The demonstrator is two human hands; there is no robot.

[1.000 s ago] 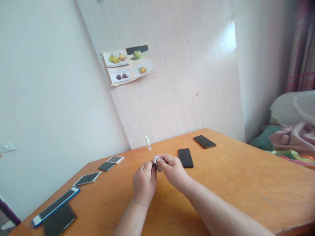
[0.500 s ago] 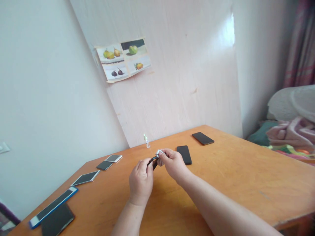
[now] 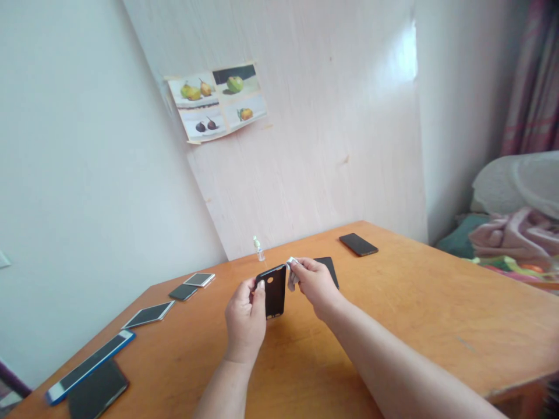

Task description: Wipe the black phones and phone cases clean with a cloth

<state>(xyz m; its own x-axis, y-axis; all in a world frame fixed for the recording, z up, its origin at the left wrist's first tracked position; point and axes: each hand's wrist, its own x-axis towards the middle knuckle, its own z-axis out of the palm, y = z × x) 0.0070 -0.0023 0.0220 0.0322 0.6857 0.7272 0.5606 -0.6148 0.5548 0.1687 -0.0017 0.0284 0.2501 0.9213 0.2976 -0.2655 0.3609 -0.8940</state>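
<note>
My left hand (image 3: 244, 317) grips a black phone (image 3: 273, 290) by its left edge and holds it upright above the wooden table (image 3: 414, 314), its back with the camera hole facing me. My right hand (image 3: 313, 284) is closed on a small grey-white cloth (image 3: 291, 274) at the phone's upper right corner. Both hands hover over the table's middle.
Two black phones lie beyond my hands, one (image 3: 329, 269) partly behind my right hand and one (image 3: 358, 244) near the far wall. A tiny bottle (image 3: 258, 248) stands by the wall. Several phones (image 3: 148, 314) line the table's left edge. Bedding (image 3: 515, 233) lies to the right.
My left hand has turned the black phone up from edge-on, so its back now faces me. My right hand with the cloth has shifted to the phone's top right corner.
</note>
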